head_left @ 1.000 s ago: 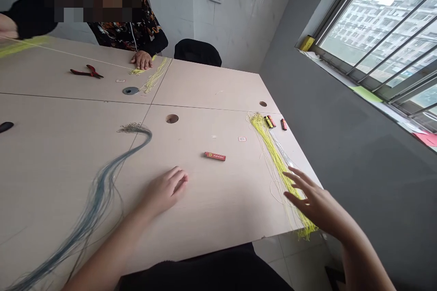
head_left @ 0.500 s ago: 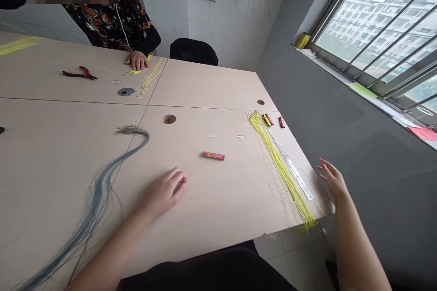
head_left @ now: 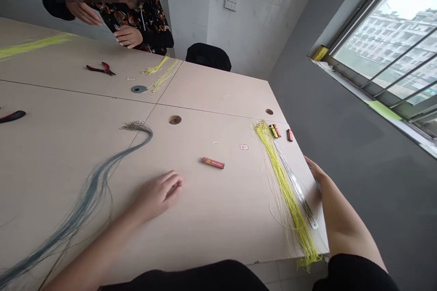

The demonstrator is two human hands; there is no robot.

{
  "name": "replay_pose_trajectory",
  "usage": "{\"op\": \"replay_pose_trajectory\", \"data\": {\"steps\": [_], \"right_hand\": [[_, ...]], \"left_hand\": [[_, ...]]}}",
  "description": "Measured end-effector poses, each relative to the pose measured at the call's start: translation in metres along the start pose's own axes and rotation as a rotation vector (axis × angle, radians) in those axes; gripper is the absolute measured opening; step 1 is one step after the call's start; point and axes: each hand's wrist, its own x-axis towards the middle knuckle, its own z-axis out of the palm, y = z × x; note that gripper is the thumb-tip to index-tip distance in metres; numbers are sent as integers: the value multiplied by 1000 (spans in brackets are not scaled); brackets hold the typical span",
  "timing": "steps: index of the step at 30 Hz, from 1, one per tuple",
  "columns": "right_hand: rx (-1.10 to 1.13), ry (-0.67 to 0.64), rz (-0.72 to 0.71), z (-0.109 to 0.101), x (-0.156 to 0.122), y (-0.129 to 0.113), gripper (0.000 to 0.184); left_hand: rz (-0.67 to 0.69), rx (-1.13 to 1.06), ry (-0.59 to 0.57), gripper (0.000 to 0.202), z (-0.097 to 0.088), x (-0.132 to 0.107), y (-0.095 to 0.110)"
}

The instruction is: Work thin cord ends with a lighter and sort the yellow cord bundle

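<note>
My left hand rests on the pale wooden table with its fingers loosely curled, holding nothing. A long grey-blue bundle of threads sweeps past on its left, and a small red box lies ahead of it. My right hand sits at the table's right edge, seen side-on, with nothing visible in it. Nearest to it lie a long yellow thread bundle and a thin metal strip.
Across the table a co-worker's hands are raised above yellow threads. Red-handled pliers, several small red boxes, a grey grommet and round holes lie on the table. A black chair stands beyond it.
My right hand has moved from over the yellow threads, out past the table's edge, and back to that edge. The co-worker's hands have lifted off the table. My left hand has barely moved.
</note>
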Motion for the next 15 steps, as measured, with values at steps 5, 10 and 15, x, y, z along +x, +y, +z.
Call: {"op": "replay_pose_trajectory", "data": {"steps": [5,10,15], "right_hand": [[137,-194,131,4,5,2,49],[117,-106,107,4,10,11,51],[103,28,114,2,33,9,61]], "left_hand": [[-10,1,2,22,1,1,1],[-1,6,19,23,3,2,-2],[0,14,25,23,4,2,-3]]}}
